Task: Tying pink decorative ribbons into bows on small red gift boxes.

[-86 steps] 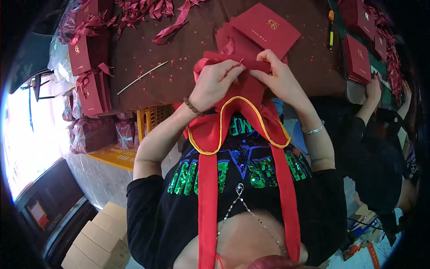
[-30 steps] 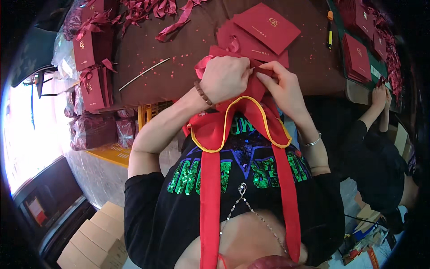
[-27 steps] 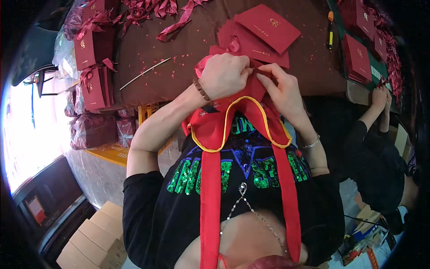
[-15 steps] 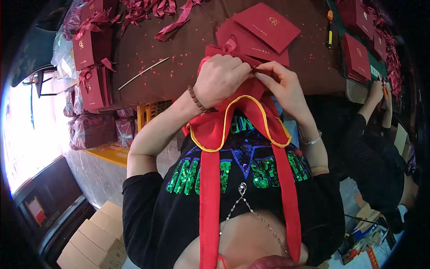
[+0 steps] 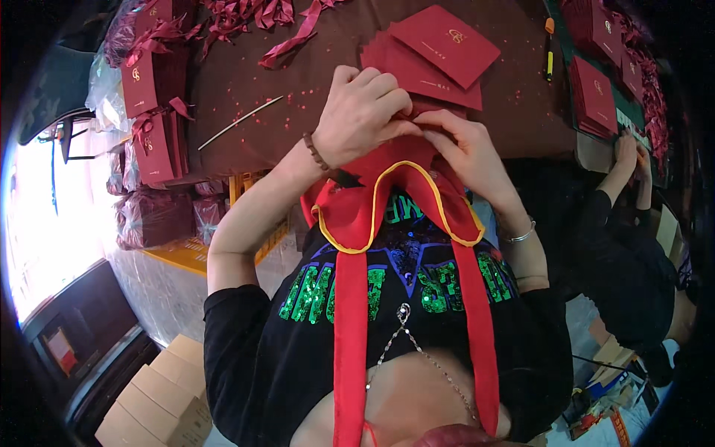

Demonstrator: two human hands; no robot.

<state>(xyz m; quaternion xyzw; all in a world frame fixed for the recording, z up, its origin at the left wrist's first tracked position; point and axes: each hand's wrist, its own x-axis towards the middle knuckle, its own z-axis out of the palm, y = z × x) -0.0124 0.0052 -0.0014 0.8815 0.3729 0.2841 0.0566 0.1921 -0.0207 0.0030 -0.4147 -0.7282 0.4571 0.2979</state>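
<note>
My left hand (image 5: 365, 110), with a beaded bracelet at the wrist, is closed in a pinch at the table's near edge. Facing it, my right hand (image 5: 471, 153) is pinched too, its fingertips meeting the left ones. Between them shows a bit of dark red ribbon (image 5: 406, 116), mostly hidden by the fingers. Under the hands, red material (image 5: 387, 160) blends with my red apron (image 5: 348, 220), edged in yellow; I cannot tell where one ends. Just beyond lies a fanned stack of dark red cards (image 5: 445, 46) with gold print.
A thin pale rod (image 5: 240, 123) lies on the brown tablecloth (image 5: 298, 97), left of my hands. Loose ribbons (image 5: 294, 45) lie beyond it. Ribboned dark red packets (image 5: 155, 149) stand at the left. An orange-and-yellow pen (image 5: 550, 51) is at the right, where a co-worker's hands (image 5: 629, 155) handle red pieces.
My left hand has shifted slightly left and away from me, its fingers rising. A ribbon loop that showed beyond it is out of sight. My right hand has barely moved.
</note>
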